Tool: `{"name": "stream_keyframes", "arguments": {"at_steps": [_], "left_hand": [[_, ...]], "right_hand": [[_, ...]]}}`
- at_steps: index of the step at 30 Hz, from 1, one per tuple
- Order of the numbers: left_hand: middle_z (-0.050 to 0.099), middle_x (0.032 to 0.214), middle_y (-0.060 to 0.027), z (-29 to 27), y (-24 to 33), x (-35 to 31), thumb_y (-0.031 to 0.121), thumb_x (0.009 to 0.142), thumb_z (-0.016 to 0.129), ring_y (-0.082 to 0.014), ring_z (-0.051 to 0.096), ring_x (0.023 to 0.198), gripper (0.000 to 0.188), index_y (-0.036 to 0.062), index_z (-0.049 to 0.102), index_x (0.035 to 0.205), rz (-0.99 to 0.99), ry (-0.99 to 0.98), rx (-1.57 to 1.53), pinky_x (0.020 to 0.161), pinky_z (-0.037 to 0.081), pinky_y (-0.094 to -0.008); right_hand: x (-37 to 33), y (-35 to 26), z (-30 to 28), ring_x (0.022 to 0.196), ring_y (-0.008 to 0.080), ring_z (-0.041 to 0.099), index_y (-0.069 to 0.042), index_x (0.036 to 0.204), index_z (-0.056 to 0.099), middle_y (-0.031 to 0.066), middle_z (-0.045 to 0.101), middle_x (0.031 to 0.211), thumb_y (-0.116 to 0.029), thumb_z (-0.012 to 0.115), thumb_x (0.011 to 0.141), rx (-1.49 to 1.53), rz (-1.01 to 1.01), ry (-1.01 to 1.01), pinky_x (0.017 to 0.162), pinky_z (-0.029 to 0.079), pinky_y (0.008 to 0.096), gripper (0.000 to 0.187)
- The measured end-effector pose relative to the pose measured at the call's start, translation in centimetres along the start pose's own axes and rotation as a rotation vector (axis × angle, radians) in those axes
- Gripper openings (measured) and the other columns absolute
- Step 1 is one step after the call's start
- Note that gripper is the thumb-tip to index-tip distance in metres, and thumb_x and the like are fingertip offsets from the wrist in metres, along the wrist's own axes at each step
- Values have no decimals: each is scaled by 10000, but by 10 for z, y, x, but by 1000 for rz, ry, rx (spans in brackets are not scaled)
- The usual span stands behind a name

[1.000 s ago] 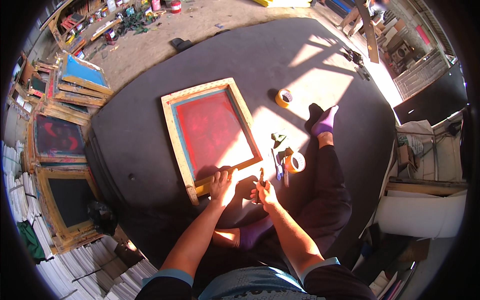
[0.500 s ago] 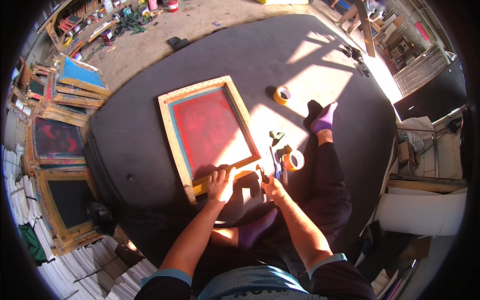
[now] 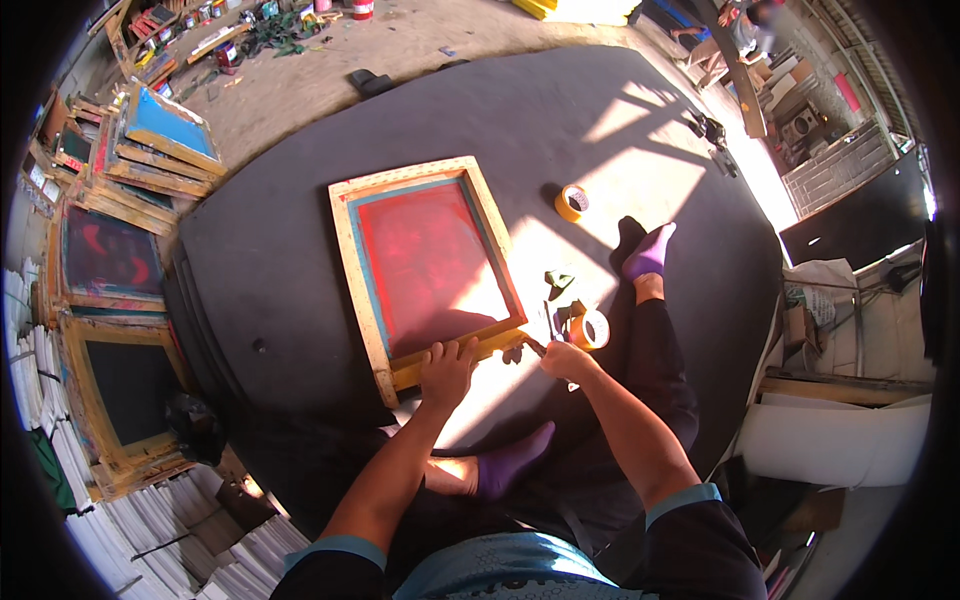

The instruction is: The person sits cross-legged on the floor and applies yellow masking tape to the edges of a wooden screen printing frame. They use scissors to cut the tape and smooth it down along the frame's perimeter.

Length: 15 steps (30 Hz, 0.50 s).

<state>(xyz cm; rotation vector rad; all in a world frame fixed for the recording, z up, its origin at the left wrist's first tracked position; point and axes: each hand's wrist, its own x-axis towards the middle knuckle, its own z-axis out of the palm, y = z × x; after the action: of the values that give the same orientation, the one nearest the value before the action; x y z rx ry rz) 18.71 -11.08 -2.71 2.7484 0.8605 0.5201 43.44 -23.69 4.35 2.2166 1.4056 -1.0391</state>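
Note:
A screen printing frame (image 3: pixel 349 290) lies on the dark mat before me, its wood pale and its mesh (image 3: pixel 430 260) red with a blue-green border. My left hand (image 3: pixel 446 376) grips the near rail, which looks yellow, fingers over its top. Close to the frame's near right corner, my right hand (image 3: pixel 567 362) is closed round a small dark-handled hand tool (image 3: pixel 535 346); its kind is mostly hidden by the fingers. Just beyond that hand stands a roll of yellow tape (image 3: pixel 592 329). Another yellow tape roll (image 3: pixel 572 203) sits farther off, and a crumpled green scrap (image 3: pixel 560 279) lies between.
Stacked wooden frames (image 3: pixel 165 140) and a dark-meshed frame (image 3: pixel 130 390) line the left side, above white paper stacks (image 3: pixel 150 535). My purple-socked feet (image 3: pixel 651 250) rest on the mat (image 3: pixel 270 240). Another person (image 3: pixel 745 35) is at the far right.
My right hand has moved slightly right and away from me, lifting the tool from its earlier upright pose by the frame's corner. My left hand stays on the near rail. The view has shifted a little.

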Motion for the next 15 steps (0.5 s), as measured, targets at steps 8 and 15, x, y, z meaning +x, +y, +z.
{"name": "stream_keyframes", "arguments": {"at_steps": [8,15], "left_hand": [[533,933,20,76,-24,-8,314,930,670,-202,538,935,347,341,703,1274,47,222,444,756,439,-380],[508,972,32,80,-21,-10,310,932,651,-193,532,960,400,357,642,1328,78,164,467,748,434,-376]], "right_hand": [[20,-59,-78,1041,384,744,10,1142,740,208,758,1127,-158,483,958,-207,269,-341,848,608,516,358],[29,-57,-82,987,404,754,21,1176,712,210,765,1103,-156,476,945,26,465,-373,817,604,532,374]]}}
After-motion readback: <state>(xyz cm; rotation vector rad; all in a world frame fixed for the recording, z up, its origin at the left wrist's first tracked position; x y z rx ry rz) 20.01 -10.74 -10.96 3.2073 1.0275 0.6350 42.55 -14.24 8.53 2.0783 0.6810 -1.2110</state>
